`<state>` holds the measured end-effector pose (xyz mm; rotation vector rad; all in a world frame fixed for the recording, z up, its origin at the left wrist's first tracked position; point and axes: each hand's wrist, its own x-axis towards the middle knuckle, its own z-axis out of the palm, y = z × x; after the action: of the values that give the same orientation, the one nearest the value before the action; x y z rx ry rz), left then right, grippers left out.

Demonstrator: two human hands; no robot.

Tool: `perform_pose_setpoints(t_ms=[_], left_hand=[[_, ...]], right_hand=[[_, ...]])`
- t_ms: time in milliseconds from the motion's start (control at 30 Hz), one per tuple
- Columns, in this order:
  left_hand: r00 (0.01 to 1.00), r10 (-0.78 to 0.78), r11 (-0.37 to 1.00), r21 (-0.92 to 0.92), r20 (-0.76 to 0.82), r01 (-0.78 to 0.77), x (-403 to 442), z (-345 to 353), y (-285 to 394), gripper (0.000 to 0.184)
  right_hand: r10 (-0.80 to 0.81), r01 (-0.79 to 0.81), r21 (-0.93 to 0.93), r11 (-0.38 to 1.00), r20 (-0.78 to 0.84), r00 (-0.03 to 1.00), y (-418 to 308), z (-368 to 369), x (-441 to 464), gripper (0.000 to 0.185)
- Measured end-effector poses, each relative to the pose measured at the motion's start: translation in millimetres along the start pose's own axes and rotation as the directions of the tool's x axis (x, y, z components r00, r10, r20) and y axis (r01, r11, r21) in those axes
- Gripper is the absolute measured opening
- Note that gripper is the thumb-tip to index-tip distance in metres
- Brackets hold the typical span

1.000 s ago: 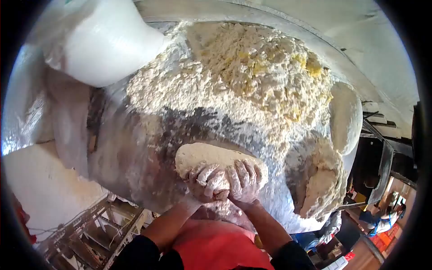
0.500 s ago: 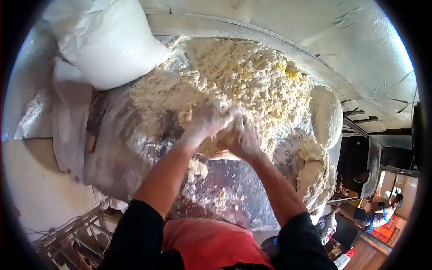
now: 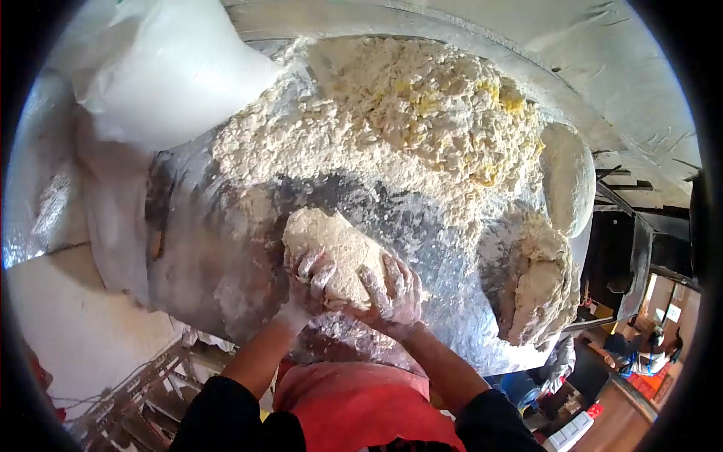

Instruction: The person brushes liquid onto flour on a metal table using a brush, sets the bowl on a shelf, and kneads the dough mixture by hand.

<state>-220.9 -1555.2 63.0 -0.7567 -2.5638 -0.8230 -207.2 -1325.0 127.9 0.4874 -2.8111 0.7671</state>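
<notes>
L hand, R hand – on dough

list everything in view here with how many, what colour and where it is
dough piece: 1, cream, between the hands
crumbly dough: 1 heap, cream with yellow patches, far side of table
smooth dough lump: 1, off-white, right end
rough dough lump: 1, cream, right, nearer
table: 1, worn grey, beneath the dough
sack: 1, white, upper left
rack: 1, brownish, lower left
people: count unclear, far right background
red garment: 1, red, bottom centre
sleeves: 2, black, bottom
left hand: 1, floury, dough's left side
right hand: 1, floury, dough's right side
</notes>
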Motion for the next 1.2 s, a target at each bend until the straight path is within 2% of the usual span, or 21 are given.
perform_pose_setpoints(t_ms=[100,200,233,267,300,333,367,433,467,533,600,633,667,700,767,800,900,1000,1100,1167,1200], left_hand=[[0.998,0.011,1.000,0.008,-0.054,-0.011,24,14,-4,0.071],[0.976,0.080,0.997,0.037,-0.202,-0.074,60,31,-7,0.069],[0.978,0.125,0.989,0.105,-0.165,-0.108,67,32,-11,0.070],[0.980,0.144,0.983,0.137,-0.141,-0.125,89,30,-11,0.071],[0.992,0.070,0.995,0.073,-0.104,-0.063,123,25,-7,0.073],[0.989,-0.143,0.979,-0.150,-0.035,0.136,161,17,1,0.076],[0.886,-0.449,0.770,-0.454,0.115,0.449,205,-11,16,0.080],[0.555,-0.786,0.313,-0.598,0.273,0.738,247,-75,38,0.074],[0.411,-0.849,0.129,-0.623,0.333,0.772,249,-94,44,0.072],[0.508,-0.846,0.329,-0.593,0.160,0.735,165,-62,21,0.067],[0.553,-0.826,0.410,-0.555,0.112,0.724,68,-6,-24,0.062],[0.427,-0.860,0.025,-0.811,0.281,0.584,30,5,-25,0.057],[0.401,-0.829,-0.147,-0.843,0.390,0.517,47,-37,9,0.055],[0.399,-0.837,-0.140,-0.851,0.376,0.507,38,-39,12,0.055],[0.403,-0.862,0.038,-0.753,0.308,0.657,17,-41,9,0.055],[0.370,-0.883,0.048,-0.728,0.289,0.684,14,-41,7,0.054],[0.374,-0.877,0.010,-0.766,0.302,0.642,17,-39,1,0.054],[0.379,-0.895,0.158,-0.627,0.235,0.763,34,-70,8,0.051],[0.726,-0.687,0.725,-0.031,0.029,0.688,5,-98,-26,0.048],[0.625,-0.686,0.704,0.557,0.373,0.440,41,-198,-25,0.048],[0.595,-0.731,0.682,0.373,0.334,0.629,58,-227,-25,0.048]], right_hand=[[0.000,-0.004,0.049,0.999,0.073,0.997,20,-8,19,0.088],[-0.107,0.113,0.400,0.910,-0.037,0.994,67,26,20,0.107],[0.053,-0.134,0.227,0.965,0.331,0.942,68,-4,38,0.117],[0.114,-0.117,-0.020,0.993,0.429,0.896,100,22,22,0.123],[0.185,-0.435,0.365,0.823,0.552,0.813,112,20,36,0.124],[0.252,-0.695,0.584,0.420,0.661,0.707,123,17,51,0.124],[0.285,-0.807,0.524,0.273,0.757,0.588,145,29,49,0.121],[0.433,-0.822,0.434,0.370,0.702,0.566,82,-5,77,0.119],[0.336,-0.664,0.446,0.600,0.612,0.715,60,-26,73,0.112],[0.101,-0.216,0.295,0.931,0.359,0.928,16,-67,64,0.099],[-0.054,-0.050,0.305,0.951,0.325,0.944,-3,-68,45,0.094],[-0.003,-0.120,0.382,0.916,0.305,0.952,-9,-67,40,0.087],[0.041,-0.170,0.454,0.875,0.281,0.959,-11,-65,41,0.081],[0.275,-0.417,0.407,0.813,0.363,0.890,-6,-49,29,0.080],[0.405,-0.590,0.601,0.539,0.430,0.807,10,-14,17,0.081],[0.382,-0.585,0.602,0.544,0.443,0.811,8,-5,18,0.081],[0.347,-0.695,0.708,-0.126,0.688,0.637,-14,7,37,0.088],[0.297,-0.649,0.761,0.009,0.618,0.728,-44,40,50,0.082],[0.167,-0.614,0.775,0.148,0.592,0.788,-81,15,87,0.086],[0.092,-0.640,0.768,-0.029,0.640,0.763,-131,-13,115,0.083],[0.000,-0.638,0.768,-0.065,0.639,0.769,-144,-9,126,0.082]])
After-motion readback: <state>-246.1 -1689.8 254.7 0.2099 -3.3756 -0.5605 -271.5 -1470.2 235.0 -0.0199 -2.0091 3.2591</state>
